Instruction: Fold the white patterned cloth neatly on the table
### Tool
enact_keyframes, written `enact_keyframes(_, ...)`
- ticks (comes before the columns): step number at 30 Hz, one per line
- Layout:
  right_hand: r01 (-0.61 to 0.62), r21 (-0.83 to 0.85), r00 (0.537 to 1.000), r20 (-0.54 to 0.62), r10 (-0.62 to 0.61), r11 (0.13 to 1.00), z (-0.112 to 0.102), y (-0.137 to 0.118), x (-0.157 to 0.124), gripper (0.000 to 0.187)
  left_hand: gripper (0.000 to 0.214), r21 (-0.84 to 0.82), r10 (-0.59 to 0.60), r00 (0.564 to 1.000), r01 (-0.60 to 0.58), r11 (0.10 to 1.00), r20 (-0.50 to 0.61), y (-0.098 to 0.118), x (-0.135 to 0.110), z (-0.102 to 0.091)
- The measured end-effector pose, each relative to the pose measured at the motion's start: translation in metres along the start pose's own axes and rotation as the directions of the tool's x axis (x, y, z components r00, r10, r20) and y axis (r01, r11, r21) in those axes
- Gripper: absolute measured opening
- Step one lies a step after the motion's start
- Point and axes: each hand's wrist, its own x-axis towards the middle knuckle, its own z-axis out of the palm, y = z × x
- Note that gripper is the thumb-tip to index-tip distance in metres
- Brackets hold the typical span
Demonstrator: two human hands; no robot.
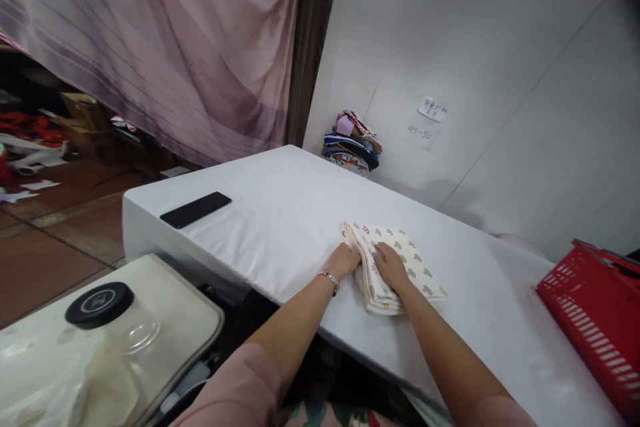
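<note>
A folded cloth (410, 257), cream with grey mushroom-like shapes and a few small red and yellow marks, lies in several layers on the white-covered table (280, 213). At its left edge, my left hand (344, 260) grips the layers, with its fingertips partly hidden by the fabric. A bracelet circles that wrist. My right hand (391, 267) rests on the top of the cloth, fingers laid over the printed side.
To the right stands a red plastic basket (590, 320). A black phone (196, 209) lies on the table's left part. Folded fabrics (351, 143) are piled by the wall. A cream surface at lower left bears a round black lid (99, 305) and clear plastic.
</note>
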Motion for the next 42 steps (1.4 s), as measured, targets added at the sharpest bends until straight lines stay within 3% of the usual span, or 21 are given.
enact_keyframes(3, 0.073, -0.071, 0.997, 0.007, -0.072, 0.995, 0.008, 0.004, -0.005, 0.039, 0.022, -0.017, -0.009, 1.0, 0.01, 1.0, 0.022, 0.003, 0.003, -0.002)
enact_keyframes(14, 0.078, -0.071, 0.997, 0.009, -0.077, 0.994, 0.009, 0.007, -0.004, 0.039, 0.015, -0.04, -0.135, 0.99, 0.137, 0.99, 0.052, 0.007, 0.024, -0.002)
enact_keyframes(24, 0.052, 0.008, 0.999, 0.0, -0.052, 0.999, 0.008, 0.009, -0.004, 0.038, 0.016, -0.014, -0.014, 0.995, 0.013, 1.0, -0.103, -0.004, 0.012, -0.001)
enact_keyframes(30, -0.054, 0.131, 0.998, 0.043, 0.048, 0.99, 0.002, -0.002, 0.004, 0.036, 0.015, 0.007, -0.005, 0.994, 0.006, 1.0, -0.111, -0.006, 0.015, -0.001)
enact_keyframes(36, 0.028, 0.242, 0.999, 0.026, -0.036, 0.97, 0.007, -0.02, 0.02, 0.045, 0.016, -0.03, -0.032, 0.996, 0.029, 0.999, -0.084, -0.003, 0.017, -0.003)
enact_keyframes(42, 0.077, 0.195, 0.995, 0.043, -0.087, 0.978, 0.017, -0.005, 0.03, 0.043, 0.018, -0.146, -0.068, 0.995, 0.057, 0.988, -0.073, -0.003, 0.019, -0.002)
